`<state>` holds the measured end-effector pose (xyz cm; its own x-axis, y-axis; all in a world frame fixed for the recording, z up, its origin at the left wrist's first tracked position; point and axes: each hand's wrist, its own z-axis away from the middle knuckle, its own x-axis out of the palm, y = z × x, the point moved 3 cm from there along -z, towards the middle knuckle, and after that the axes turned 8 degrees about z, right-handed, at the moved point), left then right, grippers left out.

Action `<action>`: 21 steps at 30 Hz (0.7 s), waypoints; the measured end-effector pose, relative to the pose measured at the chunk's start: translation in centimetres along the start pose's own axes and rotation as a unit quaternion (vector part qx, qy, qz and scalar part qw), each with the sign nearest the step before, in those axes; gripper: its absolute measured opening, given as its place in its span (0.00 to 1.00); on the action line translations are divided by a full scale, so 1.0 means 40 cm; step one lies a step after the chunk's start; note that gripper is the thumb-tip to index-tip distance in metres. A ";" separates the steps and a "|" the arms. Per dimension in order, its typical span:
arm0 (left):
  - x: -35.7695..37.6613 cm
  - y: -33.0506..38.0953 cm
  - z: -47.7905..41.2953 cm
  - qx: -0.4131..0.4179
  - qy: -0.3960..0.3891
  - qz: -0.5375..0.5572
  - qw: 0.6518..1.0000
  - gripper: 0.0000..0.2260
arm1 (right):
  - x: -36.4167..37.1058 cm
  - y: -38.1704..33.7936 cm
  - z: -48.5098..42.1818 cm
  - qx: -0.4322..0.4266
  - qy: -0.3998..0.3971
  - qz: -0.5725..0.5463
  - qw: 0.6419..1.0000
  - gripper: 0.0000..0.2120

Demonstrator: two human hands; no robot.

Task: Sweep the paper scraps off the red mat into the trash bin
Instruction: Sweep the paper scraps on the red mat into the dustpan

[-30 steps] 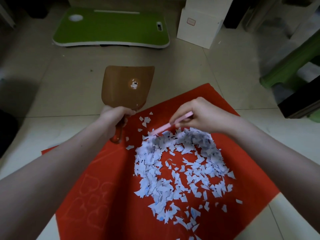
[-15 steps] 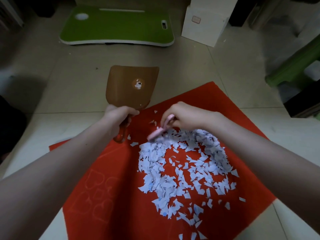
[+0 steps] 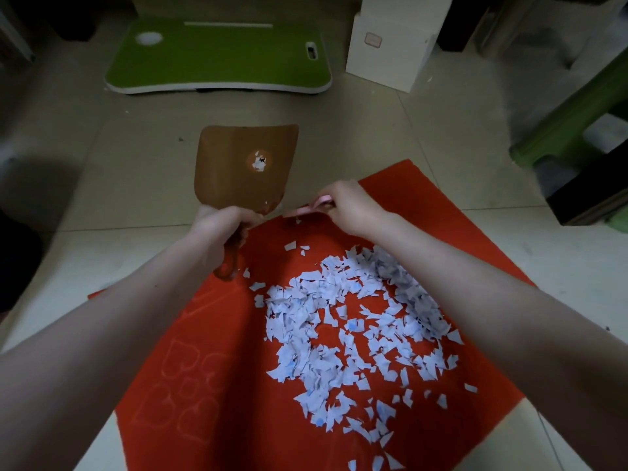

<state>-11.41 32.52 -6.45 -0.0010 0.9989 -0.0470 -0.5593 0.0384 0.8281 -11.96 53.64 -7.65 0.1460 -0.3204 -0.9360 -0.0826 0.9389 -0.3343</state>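
A red mat (image 3: 210,385) lies on the tiled floor with a ring-shaped heap of white paper scraps (image 3: 343,334) on it. My left hand (image 3: 224,222) grips the handle of a brown dustpan (image 3: 243,164), whose scoop lies on the floor beyond the mat's far edge. My right hand (image 3: 350,205) holds a small pink brush (image 3: 311,207) at the mat's far edge, right beside the dustpan's near corner. A few scraps lie loose between the heap and the dustpan. No trash bin shows.
A green lap desk (image 3: 217,59) lies on the floor further back. A white box (image 3: 390,45) stands at the back right. A green stool (image 3: 571,124) and a dark piece of furniture (image 3: 594,188) stand at the right.
My right hand moved the pink brush from the top of the scrap heap up to the mat's far edge by the dustpan. My left hand kept hold of the dustpan handle.
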 end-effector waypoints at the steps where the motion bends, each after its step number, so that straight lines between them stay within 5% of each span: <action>1: 0.001 -0.002 0.001 0.001 0.000 0.002 1.000 0.11 | 0.005 -0.008 0.001 -0.010 -0.017 0.010 1.000 0.11; 8: -0.011 -0.003 -0.003 -0.012 0.009 -0.011 1.000 0.12 | -0.088 -0.059 0.176 -0.088 -0.163 -0.031 0.982 0.10; 16: -0.002 -0.002 -0.003 -0.015 -0.001 -0.030 0.999 0.10 | -0.095 0.003 0.103 -0.019 0.018 -0.022 0.999 0.11; 21: 0.007 -0.003 -0.008 -0.010 0.000 -0.017 1.000 0.11 | -0.014 -0.012 0.056 -0.017 -0.046 0.009 0.999 0.13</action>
<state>-11.60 32.77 -6.72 0.0189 0.9970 -0.0745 -0.5749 0.0718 0.8150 -9.81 53.65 -6.70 0.2349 -0.2890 -0.9281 -0.1201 0.9388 -0.3227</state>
